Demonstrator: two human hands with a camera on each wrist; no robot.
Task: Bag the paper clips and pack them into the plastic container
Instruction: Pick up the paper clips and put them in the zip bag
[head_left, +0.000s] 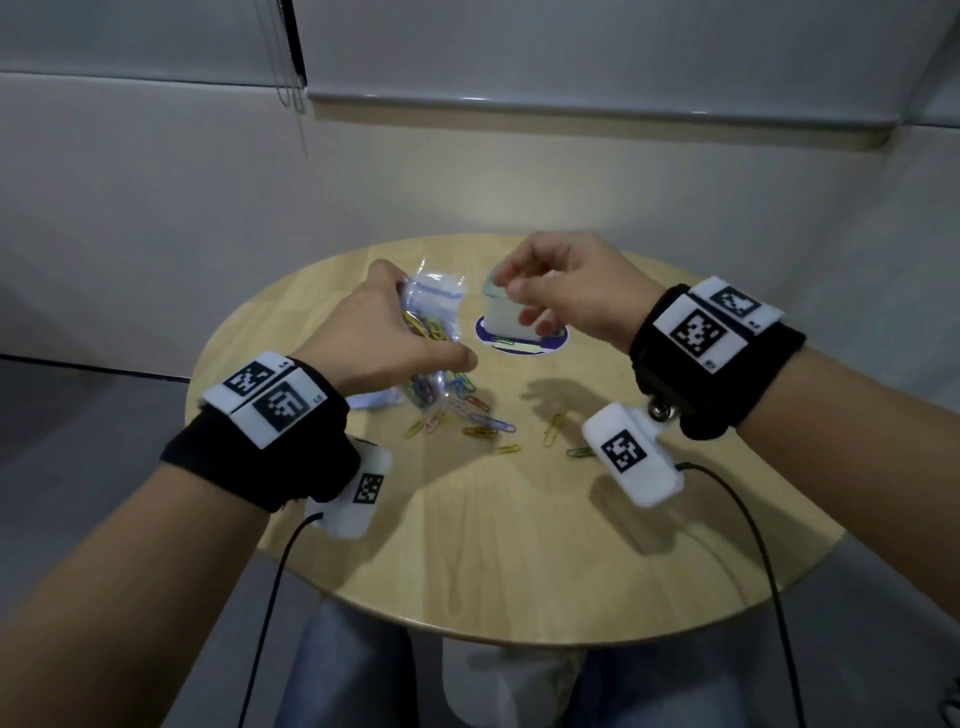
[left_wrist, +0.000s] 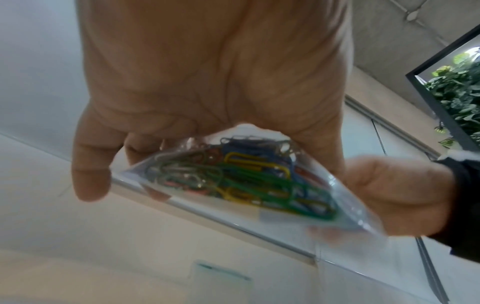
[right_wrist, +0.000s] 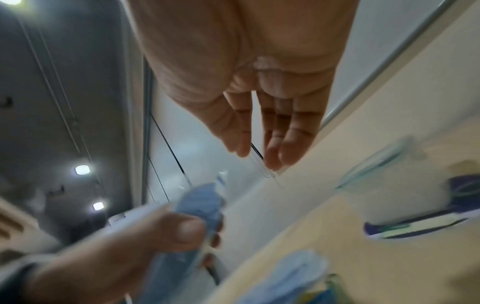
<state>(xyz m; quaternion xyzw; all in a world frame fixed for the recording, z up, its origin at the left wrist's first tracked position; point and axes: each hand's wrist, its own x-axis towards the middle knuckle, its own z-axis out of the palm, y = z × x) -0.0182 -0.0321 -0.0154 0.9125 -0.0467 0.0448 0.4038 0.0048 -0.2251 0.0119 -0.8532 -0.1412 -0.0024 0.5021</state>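
Observation:
My left hand (head_left: 415, 332) grips a clear zip bag (head_left: 434, 306) holding several coloured paper clips, raised above the table. The left wrist view shows the bag (left_wrist: 233, 181) between palm, fingers and thumb. My right hand (head_left: 506, 285) hovers just right of the bag's top, above the translucent plastic container (head_left: 501, 322). In the blurred right wrist view its fingers (right_wrist: 275, 148) are nearly straight with nothing between them, and the left thumb (right_wrist: 187, 228) presses the bag (right_wrist: 205, 197). Several loose paper clips (head_left: 475, 415) lie on the table beneath the bag.
The container stands on a purple round lid (head_left: 550, 345) near the far side of the round wooden table (head_left: 519, 545). Another flat bag (head_left: 371, 401) lies under my left hand. Stray clips (head_left: 553, 428) sit to the right. Black cables (head_left: 748, 519) trail off the near edge.

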